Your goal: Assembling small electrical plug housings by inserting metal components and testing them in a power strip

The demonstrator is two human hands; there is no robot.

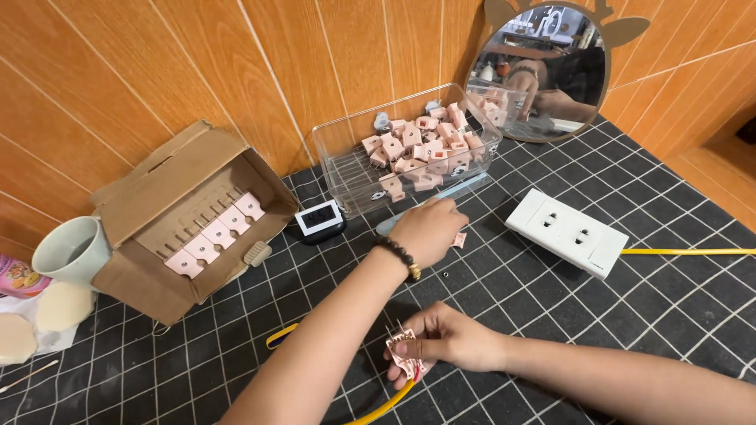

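A desk (598,330) under a black mat with a white grid is carrying everything in view, backed by an orange-brown panelled wall (157,63). At far left an open cardboard box (169,220) is lying on its side, showing a row of pink cards (216,232) inside; a pale green mug (71,252) is standing just left of it. At far centre a clear plastic bin (346,169) is holding a heap of small pink pieces (429,145), and a round mirror (543,71) is leaning against the wall to its right. A white socket strip (567,232) is lying at right with a yellow cable (693,252) running off toward the right edge. A small black digital clock (319,220) is sitting just in front of the bin. The left hand (429,228), wearing a dark bead bracelet (400,256), is reaching far across the desk, its fingers curled down near a loose pink piece (459,240); whether it is gripping anything cannot be told. The right hand (445,338) is lying near the front edge, pinching a small pink part (405,354) between thumb and fingertips, beside a yellow-handled tool (386,405).
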